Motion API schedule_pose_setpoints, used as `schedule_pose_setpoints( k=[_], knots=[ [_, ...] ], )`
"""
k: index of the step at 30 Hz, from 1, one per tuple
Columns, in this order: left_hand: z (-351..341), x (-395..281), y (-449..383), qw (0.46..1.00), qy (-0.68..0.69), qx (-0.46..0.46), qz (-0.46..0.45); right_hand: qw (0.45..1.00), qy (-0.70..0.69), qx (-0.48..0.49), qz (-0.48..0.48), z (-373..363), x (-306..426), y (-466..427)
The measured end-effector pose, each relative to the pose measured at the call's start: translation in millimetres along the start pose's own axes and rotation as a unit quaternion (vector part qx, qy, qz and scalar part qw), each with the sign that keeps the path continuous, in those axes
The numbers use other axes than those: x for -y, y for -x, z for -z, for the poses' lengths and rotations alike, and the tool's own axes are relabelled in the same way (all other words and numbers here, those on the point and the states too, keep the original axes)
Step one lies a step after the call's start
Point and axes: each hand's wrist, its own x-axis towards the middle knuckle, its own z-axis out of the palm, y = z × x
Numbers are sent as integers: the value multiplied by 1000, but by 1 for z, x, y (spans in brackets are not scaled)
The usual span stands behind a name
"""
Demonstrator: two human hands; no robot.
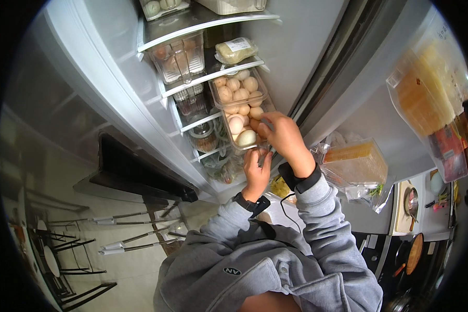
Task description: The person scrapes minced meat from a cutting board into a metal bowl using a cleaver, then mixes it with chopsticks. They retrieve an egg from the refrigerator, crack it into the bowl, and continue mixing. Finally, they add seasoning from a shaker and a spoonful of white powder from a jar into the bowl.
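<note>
A clear plastic bin [238, 146] full of eggs juts out from a refrigerator shelf. My left hand [256, 173] is at its front end, fingers and thumb closed around the front grip. My right hand [286, 136] reaches over the bin's right side, with fingertips down among the eggs beside a brown egg [256, 124]. Whether the fingers grip an egg is hidden by the hand. A pale egg [246, 137] lies at the front of the bin, and a pinkish egg [236, 124] sits behind it. Above stands a second clear container [240, 103], also holding several eggs.
A wrapped yellowish package [236, 50] and a clear bin [179, 62] sit on the glass shelf [214, 74] above. At left is a lidded jar [202, 134]. The open door at right holds packaged food [355, 162]. Farther right is a pan [411, 201] on a counter.
</note>
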Motion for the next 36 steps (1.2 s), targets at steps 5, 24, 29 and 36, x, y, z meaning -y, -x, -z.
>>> schedule_pose_setpoints(
  k=[5,24,29,36],
  knots=[
    [0,5,0,999,-30,-7,-36,995,-1,59,78,-30,2,-23],
    [3,19,5,998,-26,22,-50,985,61,161,9,-66,16,-47],
    [4,17,5,998,-19,32,-42,987,68,142,-7,-77,11,-51],
    [2,17,4,998,-32,15,-53,980,-158,118,-26,-83,-1,-51]
  ],
)
